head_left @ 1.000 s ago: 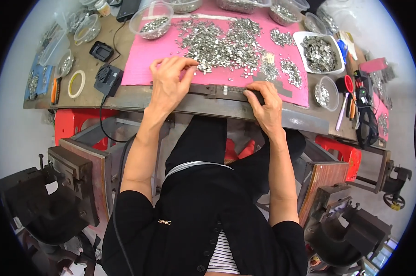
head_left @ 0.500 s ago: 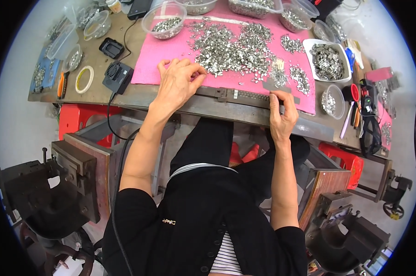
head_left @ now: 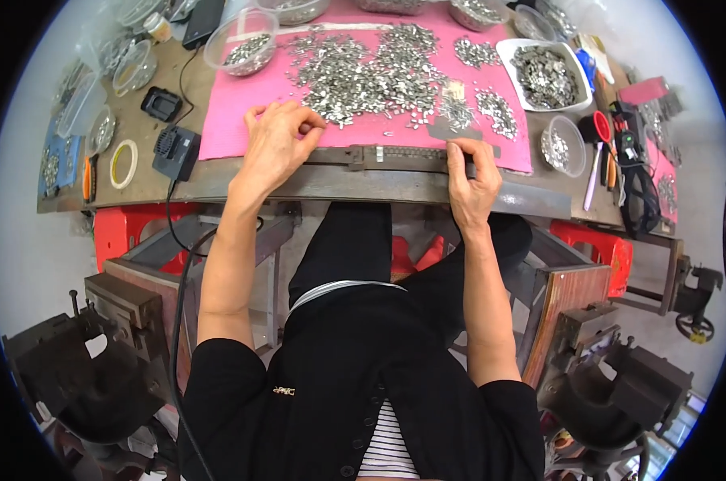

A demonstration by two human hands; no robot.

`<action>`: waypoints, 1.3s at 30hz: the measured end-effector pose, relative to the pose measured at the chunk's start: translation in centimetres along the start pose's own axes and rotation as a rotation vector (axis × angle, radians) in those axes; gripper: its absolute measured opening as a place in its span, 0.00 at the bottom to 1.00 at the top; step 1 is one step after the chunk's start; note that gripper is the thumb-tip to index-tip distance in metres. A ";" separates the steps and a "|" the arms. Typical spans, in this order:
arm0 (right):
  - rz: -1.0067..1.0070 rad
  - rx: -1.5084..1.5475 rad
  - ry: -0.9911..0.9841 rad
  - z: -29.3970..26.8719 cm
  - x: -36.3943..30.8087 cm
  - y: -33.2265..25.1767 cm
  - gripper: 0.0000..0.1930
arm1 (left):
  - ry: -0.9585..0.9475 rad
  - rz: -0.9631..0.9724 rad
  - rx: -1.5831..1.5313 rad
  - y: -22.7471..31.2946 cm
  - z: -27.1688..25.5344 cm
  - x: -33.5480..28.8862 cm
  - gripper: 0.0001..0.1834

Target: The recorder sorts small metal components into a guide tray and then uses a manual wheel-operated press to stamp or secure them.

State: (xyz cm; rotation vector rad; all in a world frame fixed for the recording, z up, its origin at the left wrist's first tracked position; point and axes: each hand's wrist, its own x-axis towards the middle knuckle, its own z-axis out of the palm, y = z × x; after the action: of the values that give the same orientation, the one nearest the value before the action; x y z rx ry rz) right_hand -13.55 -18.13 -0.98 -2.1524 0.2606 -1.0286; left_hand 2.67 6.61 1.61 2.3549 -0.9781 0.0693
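Observation:
My left hand (head_left: 276, 146) hovers above the near edge of the pink mat, beside a long metal bar fixture (head_left: 411, 156) at the table edge. Its thumb and forefinger are pinched together; anything between them is too small to make out. At the right part of the fixture, my right hand (head_left: 474, 183) has its thumb and curled fingers closed at the bar, hiding what they hold. A flat grey plate (head_left: 453, 131) lies just beyond the right fingertips. Loose small silvery metal pieces (head_left: 371, 80) spread in a heap over the pink mat (head_left: 227, 120).
A white tray (head_left: 503, 68) of metal parts and a clear tub (head_left: 562, 146) stand at the right, near a red-headed tool (head_left: 594, 127). On the left are a black charger (head_left: 176, 152), a tape roll (head_left: 123, 164) and a clear bowl (head_left: 241, 50). Vises (head_left: 82, 353) flank my legs.
The whole view has shifted, so the table appears farther left and slightly higher. Both hands stay at nearly the same places along the bar, with the left still pinched.

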 end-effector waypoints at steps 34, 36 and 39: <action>0.014 0.047 0.019 -0.4 -0.3 0.0 0.04 | 0.079 0.230 -0.184 8.9 7.4 0.7 0.06; 0.007 0.044 0.025 -0.4 -0.3 0.0 0.04 | 0.067 0.216 -0.179 9.0 7.3 0.7 0.05; 0.022 0.045 0.014 -0.5 -0.3 0.0 0.04 | 0.004 0.239 -0.180 8.5 6.7 0.7 0.05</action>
State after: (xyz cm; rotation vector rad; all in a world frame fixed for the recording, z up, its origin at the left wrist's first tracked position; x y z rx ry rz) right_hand -14.15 -18.27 -1.01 -2.0980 0.2641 -1.0282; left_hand -3.60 -2.18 0.44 2.0665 -1.2084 0.0752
